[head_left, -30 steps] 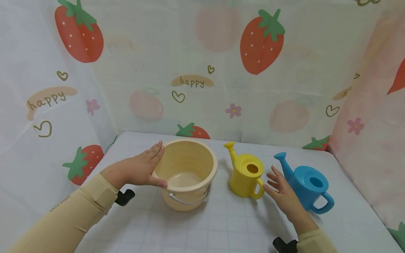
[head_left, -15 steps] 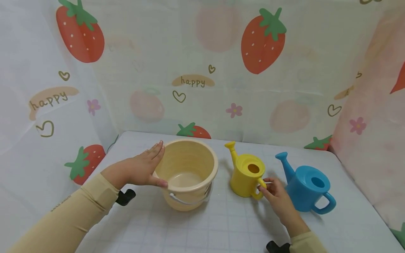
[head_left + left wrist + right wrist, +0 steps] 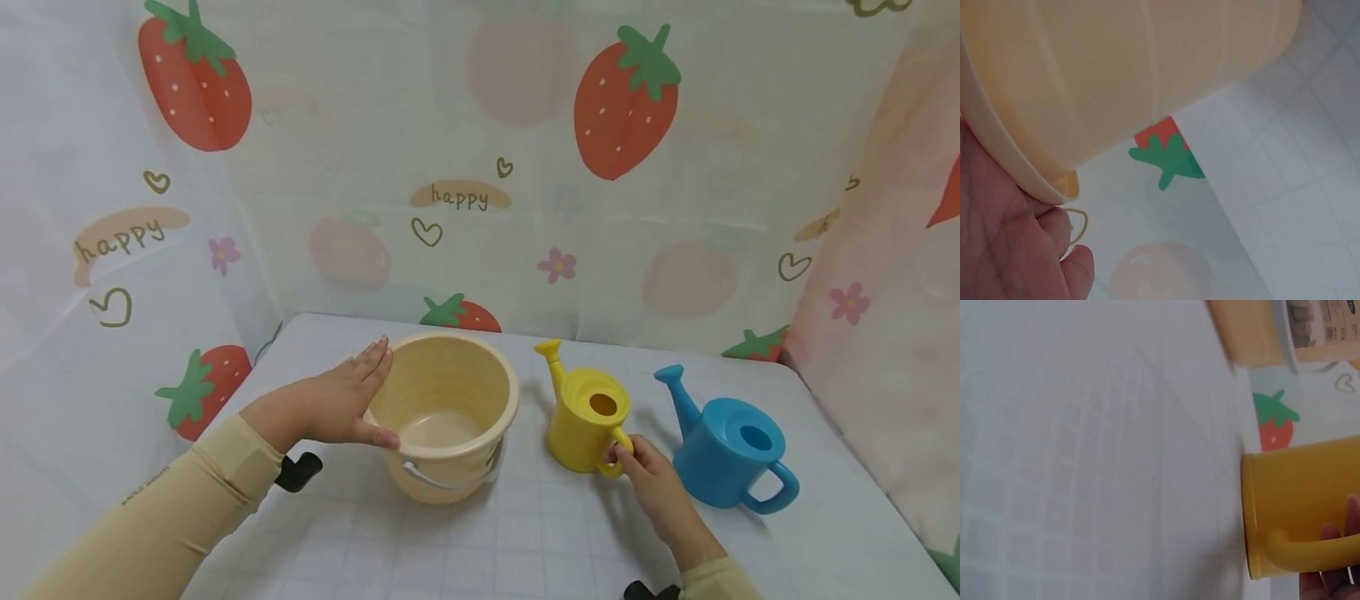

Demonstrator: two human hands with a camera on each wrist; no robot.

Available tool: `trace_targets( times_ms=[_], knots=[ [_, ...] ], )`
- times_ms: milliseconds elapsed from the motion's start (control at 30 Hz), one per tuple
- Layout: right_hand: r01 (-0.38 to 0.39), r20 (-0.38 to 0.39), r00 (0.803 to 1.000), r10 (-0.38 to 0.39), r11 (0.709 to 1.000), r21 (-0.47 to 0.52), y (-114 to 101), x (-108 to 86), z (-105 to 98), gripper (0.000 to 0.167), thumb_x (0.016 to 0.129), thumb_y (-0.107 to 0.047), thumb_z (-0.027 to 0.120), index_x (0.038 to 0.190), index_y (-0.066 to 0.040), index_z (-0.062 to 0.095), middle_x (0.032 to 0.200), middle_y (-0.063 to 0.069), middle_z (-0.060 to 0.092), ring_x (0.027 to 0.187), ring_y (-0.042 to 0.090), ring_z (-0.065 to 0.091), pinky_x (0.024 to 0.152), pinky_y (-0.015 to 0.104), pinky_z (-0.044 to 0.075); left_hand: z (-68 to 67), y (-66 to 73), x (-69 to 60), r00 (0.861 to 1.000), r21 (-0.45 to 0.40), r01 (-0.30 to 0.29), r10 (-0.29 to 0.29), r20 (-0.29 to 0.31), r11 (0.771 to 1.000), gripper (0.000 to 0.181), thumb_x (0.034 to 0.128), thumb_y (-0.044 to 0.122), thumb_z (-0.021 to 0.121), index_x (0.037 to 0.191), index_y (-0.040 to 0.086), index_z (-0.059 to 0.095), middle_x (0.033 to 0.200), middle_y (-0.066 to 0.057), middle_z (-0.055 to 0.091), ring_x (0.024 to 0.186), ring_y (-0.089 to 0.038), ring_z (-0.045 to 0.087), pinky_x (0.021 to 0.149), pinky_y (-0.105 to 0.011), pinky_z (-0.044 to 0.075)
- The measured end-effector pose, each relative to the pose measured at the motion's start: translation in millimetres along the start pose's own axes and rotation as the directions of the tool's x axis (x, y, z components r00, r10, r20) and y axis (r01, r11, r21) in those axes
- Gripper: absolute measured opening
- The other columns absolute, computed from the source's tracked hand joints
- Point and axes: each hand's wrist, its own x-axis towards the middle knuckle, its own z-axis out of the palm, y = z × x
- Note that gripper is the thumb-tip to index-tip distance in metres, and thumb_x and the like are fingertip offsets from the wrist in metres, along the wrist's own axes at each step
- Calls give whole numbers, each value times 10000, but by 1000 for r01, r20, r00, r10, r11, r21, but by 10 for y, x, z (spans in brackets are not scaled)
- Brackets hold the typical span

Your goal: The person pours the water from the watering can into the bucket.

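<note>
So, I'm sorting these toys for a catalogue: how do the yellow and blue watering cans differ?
The yellow watering can stands nearer the bucket; the blue watering can stands farther right in the head view. The right hand grips the yellow can's handle; no hand grips the blue can. Both stand upright on the table and share the same general shape.

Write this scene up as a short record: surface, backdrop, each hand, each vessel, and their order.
surface: white table with faint grid lines
backdrop: pale strawberry-print sheet
left hand: fingers straight, touching the rim of the round cream plastic-looking bucket
right hand: fingers curled round the handle of the yellow plastic-looking watering can
bucket: upright, thin pale carrying handle hanging down at the front
yellow can: upright
blue plastic-looking watering can: upright, untouched
order, left to right: bucket, yellow can, blue can
</note>
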Motion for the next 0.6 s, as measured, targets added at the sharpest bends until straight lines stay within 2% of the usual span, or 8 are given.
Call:
trace_targets(
  times_ms=[367,600],
  knots=[
    [54,-1,999,-54,995,80,15,-21,43,326,995,-292,372,1092,2,474,1037,118,519,1048,241,436,936,389,360,-4,1,-15,1000,0,-4,4,-3,1000,1214,688,789,466,1425,-91,74,1500,-237,-34,1380,-366,10,1084,-507,147],
    [20,-47,999,-15,993,114,-11,-45,64,350,1007,-306,298,1130,4,402,1093,135,425,1057,250,378,926,372,341,2,-2,-19,1000,-8,20,-20,12,1000,1227,668,810,449,1436,-65,63,1509,-209,-48,1385,-349,2,1081,-510,154]
  ],
)
